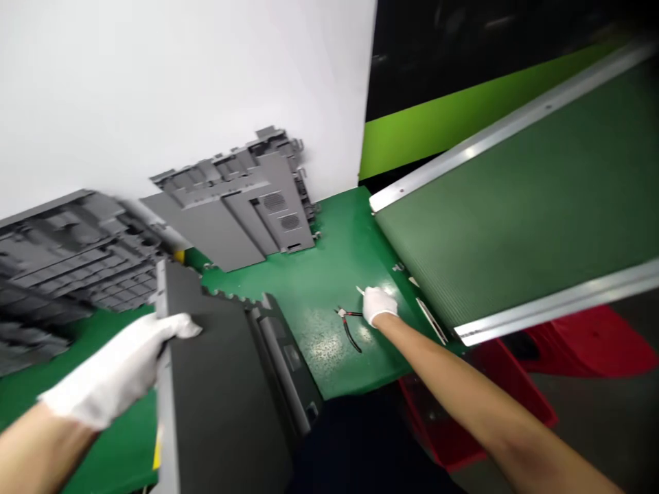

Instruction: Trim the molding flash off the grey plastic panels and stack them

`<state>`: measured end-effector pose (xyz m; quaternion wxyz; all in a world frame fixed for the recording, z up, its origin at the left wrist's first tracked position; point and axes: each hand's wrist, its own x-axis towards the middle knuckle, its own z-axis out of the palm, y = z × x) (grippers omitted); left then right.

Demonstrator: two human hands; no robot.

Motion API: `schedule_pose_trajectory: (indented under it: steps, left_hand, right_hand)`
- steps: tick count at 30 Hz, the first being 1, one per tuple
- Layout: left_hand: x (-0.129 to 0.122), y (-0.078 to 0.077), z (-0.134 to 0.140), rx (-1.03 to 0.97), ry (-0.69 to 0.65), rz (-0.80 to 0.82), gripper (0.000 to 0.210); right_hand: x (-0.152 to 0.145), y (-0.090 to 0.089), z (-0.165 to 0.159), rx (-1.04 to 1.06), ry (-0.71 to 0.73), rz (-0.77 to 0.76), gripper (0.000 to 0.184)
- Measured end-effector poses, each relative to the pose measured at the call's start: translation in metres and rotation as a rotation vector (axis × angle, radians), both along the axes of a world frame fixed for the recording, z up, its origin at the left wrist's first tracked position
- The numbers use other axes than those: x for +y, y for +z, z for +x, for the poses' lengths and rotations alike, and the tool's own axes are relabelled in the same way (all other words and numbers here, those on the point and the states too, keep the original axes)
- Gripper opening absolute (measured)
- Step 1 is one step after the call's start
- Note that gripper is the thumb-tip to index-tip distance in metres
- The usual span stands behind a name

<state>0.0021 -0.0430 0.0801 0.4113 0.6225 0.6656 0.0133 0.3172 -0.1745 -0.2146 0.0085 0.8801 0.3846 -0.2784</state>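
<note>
My left hand (131, 360) wears a white glove and is wrapped over the edge of a large dark grey plastic panel (221, 384), thumb on its flat face. The panel stands tilted in front of me. Over the green tabletop, my right hand (378, 304), also white-gloved, is closed, and a thin pale tip sticks out from it toward the left. Whether that tip is a finger or a small object I cannot tell. Just left of this hand lie diagonal cutters (342, 313) with red and black handles; one handle reaches up to the glove.
Grey moulded panels (247, 206) lean on the white wall, with more ribbed panels (87, 254) at left. A green conveyor belt (540, 206) with metal rails slopes in at right. Below it are a red crate (478, 405) and a red stool-like object (602, 343). Thin strips (431, 320) lie beside the belt.
</note>
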Motion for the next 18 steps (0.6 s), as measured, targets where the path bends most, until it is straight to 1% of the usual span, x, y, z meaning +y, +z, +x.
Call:
schedule_pose_trajectory:
  steps: [1,2,3,5,6,7,8,9,10,11,12,13,14,15,16,17,18]
  left_hand:
    - [-0.004,0.001,-0.003,-0.066,0.035,-0.036,0.019]
    - [-0.007,0.0,-0.003,-0.115,0.062,-0.037,0.017]
    - [-0.01,-0.003,-0.002,-0.124,0.082,0.008,0.018]
    - [-0.012,-0.013,0.003,-0.037,0.141,0.193,0.028]
    - [-0.011,-0.019,0.005,0.001,0.176,0.298,0.034]
    - [-0.009,-0.025,0.005,0.011,0.216,0.405,0.043]
    - [-0.005,-0.03,0.005,-0.018,0.259,0.518,0.055]
    - [0.0,-0.034,0.004,-0.084,0.288,0.618,0.069]
    - [0.007,-0.037,0.003,-0.171,0.292,0.683,0.082]
    - [0.014,-0.04,0.002,-0.258,0.278,0.7,0.089]
    - [0.022,-0.042,0.001,-0.338,0.257,0.665,0.089]
    - [0.029,-0.043,0.0,-0.415,0.229,0.586,0.083]
    - [0.036,-0.045,0.0,-0.49,0.199,0.495,0.071]
    - [0.041,-0.046,0.0,-0.557,0.172,0.425,0.059]
    - [0.044,-0.047,0.0,-0.612,0.149,0.39,0.049]
    - [0.047,-0.048,0.0,-0.647,0.124,0.381,0.042]
    - [0.048,-0.049,0.001,-0.66,0.094,0.39,0.037]
  right_hand:
    - [0.001,-0.001,0.003,0.016,0.016,-0.013,0.03]
    - [0.002,-0.002,0.004,0.032,0.031,-0.023,0.029]
    - [0.002,-0.002,0.004,0.046,0.044,-0.029,0.028]
    - [0.0,0.006,-0.002,0.073,0.069,-0.026,0.027]
    - [-0.002,0.016,-0.007,0.08,0.088,-0.02,0.027]
    - [-0.005,0.03,-0.014,0.112,0.106,0.006,0.028]
    - [-0.009,0.049,-0.023,0.176,0.124,0.051,0.03]
    - [-0.014,0.072,-0.034,0.256,0.159,0.099,0.032]
    - [-0.02,0.099,-0.046,0.479,0.157,0.216,0.032]
    - [-0.027,0.129,-0.059,0.692,0.19,0.309,0.031]
    - [-0.035,0.16,-0.074,0.821,0.256,0.344,0.03]
    - [-0.044,0.19,-0.089,0.88,0.343,0.331,0.033]
    - [-0.053,0.218,-0.105,0.9,0.41,0.318,0.036]
    - [-0.061,0.241,-0.12,0.89,0.472,0.324,0.037]
    - [-0.069,0.26,-0.134,0.85,0.53,0.364,0.034]
    - [-0.076,0.273,-0.146,0.775,0.575,0.414,0.032]
    - [-0.082,0.281,-0.157,0.684,0.618,0.442,0.03]
